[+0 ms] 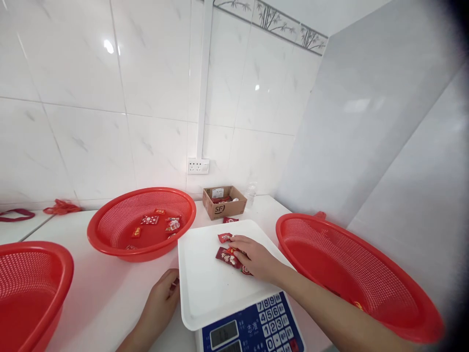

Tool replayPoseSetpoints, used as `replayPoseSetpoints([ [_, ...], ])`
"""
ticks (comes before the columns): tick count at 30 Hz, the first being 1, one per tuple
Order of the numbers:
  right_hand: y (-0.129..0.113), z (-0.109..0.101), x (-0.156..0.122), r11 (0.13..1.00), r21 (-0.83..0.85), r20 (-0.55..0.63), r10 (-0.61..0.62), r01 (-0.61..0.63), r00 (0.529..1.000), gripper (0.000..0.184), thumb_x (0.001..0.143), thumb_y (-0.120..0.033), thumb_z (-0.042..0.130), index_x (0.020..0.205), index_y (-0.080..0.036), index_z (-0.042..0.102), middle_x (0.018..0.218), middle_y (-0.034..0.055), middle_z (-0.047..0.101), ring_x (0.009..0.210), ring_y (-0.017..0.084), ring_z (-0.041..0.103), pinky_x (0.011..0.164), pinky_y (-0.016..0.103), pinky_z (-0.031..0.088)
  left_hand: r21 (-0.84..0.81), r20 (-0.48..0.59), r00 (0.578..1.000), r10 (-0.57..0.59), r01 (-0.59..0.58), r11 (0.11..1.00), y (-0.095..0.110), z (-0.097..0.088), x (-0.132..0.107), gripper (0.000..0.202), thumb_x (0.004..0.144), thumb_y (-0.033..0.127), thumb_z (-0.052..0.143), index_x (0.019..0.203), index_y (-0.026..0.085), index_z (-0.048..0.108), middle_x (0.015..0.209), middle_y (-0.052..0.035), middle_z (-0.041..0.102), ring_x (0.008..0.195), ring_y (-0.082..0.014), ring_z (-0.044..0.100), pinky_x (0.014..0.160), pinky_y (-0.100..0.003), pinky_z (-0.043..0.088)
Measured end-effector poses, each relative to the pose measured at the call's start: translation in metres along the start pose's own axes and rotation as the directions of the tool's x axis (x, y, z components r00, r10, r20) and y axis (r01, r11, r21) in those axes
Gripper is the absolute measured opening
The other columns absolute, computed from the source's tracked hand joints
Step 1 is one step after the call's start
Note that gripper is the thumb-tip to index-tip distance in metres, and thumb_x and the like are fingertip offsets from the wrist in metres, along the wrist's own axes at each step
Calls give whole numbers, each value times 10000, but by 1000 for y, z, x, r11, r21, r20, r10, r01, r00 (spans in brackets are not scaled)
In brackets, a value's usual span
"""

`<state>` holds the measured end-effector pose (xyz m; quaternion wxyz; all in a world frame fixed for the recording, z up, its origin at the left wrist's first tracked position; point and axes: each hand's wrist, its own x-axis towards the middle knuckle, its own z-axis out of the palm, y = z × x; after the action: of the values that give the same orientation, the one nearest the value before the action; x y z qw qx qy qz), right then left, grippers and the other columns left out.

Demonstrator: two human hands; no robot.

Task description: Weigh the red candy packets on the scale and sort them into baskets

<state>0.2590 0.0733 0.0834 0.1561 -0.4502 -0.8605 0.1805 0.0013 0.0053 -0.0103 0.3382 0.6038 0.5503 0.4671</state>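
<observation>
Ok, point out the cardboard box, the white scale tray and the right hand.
Cardboard box (230,209): head view, front wall.
White scale tray (216,288): head view, bare surface.
Right hand (254,256): head view, back of hand.

Scale pan before you, baskets to both sides

The scale (252,325) stands on the table (91,298) in front of you, its pan (205,293) on top. Packets (224,256) lie toward the pan's right side, partly under your right hand (256,259); your left hand (163,298) is at the pan's left edge. To your right sits one basket (298,218). Beyond the pan to the left is a second basket (141,255), with more packets inside; nearer you, at far left, is a third basket (66,264). Behind the pan stands a carton (227,210), below the wall socket (198,166).
</observation>
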Motion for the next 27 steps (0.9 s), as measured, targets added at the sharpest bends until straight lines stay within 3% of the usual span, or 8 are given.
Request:
replayPoseSetpoints([
  [6, 0, -3, -2, 1000, 29, 28, -4, 3, 1000, 451, 873, -418, 417, 1262, -221, 532, 1357, 46, 484, 1271, 220, 390, 1053, 381, 308, 13, 1, 1000, -14, 14, 1000, 2, 0, 1, 270, 680, 250, 467, 868, 217, 658, 850, -40, 632, 746, -206, 589, 682, -312, 503],
  [12, -5, -10, -12, 998, -42, 92, 44, -41, 995, 645, 771, -550, 542, 1327, -231, 469, 1445, 47, 364, 1345, 256, 252, 1095, 412, 217, 27, 4, 1000, -11, 10, 1000, 1, 0, 0, 268, 696, 259, 456, 871, 217, 654, 888, -42, 629, 754, -202, 586, 683, -308, 499],
  [19, -3, -7, -14, 996, -39, 84, 80, -77, 993, 617, 779, -546, 531, 1314, -241, 487, 1449, 35, 357, 1348, 250, 243, 1099, 408, 207, 25, 22, 1000, -6, 5, 1000, -1, 0, -1, 249, 712, 240, 454, 867, 213, 647, 923, -51, 619, 771, -204, 570, 703, -325, 492],
  [27, -8, -7, -9, 997, 34, 84, 62, -65, 995, 499, 776, -423, 545, 1241, -240, 537, 1405, 51, 415, 1332, 262, 270, 1081, 418, 235, 26, 48, 999, -14, 13, 1000, -1, 1, 0, 244, 725, 223, 442, 879, 201, 630, 882, -50, 606, 771, -203, 560, 712, -329, 485],
])
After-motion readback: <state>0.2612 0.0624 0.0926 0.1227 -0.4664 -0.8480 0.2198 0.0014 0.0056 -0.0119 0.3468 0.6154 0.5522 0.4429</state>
